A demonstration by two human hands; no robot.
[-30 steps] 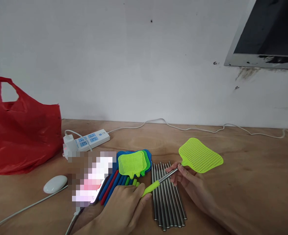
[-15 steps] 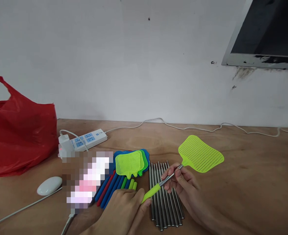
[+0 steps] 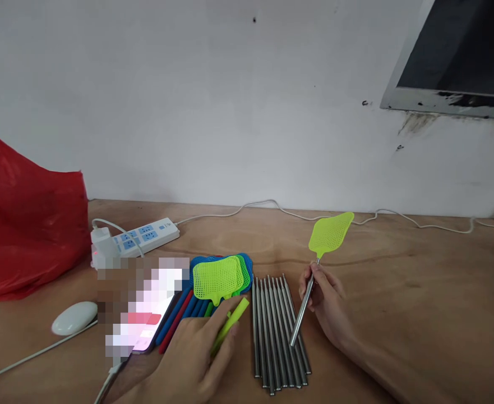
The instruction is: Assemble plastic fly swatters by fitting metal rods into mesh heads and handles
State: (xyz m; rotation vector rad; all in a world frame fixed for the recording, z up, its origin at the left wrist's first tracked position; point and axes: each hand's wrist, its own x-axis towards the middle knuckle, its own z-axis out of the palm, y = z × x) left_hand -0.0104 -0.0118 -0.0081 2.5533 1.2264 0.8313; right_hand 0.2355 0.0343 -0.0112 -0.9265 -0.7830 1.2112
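My right hand (image 3: 324, 292) is closed around the metal rod of a fly swatter (image 3: 331, 234), just below its yellow-green mesh head. The rod's bare lower end points down over a row of metal rods (image 3: 274, 336). In my left hand (image 3: 196, 348) is a yellow-green handle sleeve (image 3: 231, 325), gripped between thumb and fingers and apart from the rod. Beyond that hand lies a pile of mesh swatter heads (image 3: 216, 279), yellow-green on top with green and blue ones beneath. Blue, red and green handle sleeves (image 3: 175, 322) lie beside it, partly hidden by my left hand.
A phone (image 3: 156, 314) with a lit, blurred screen lies left of the sleeves. Farther left are a white mouse-shaped object (image 3: 74, 317), a power strip (image 3: 149, 238) with a plug, and a red plastic bag (image 3: 32, 224). A white cable (image 3: 267, 201) runs along the wall.
The yellow-green handle sleeve has come off the rod and moved left with my left hand. My right hand has tilted the swatter more upright, turning its head.
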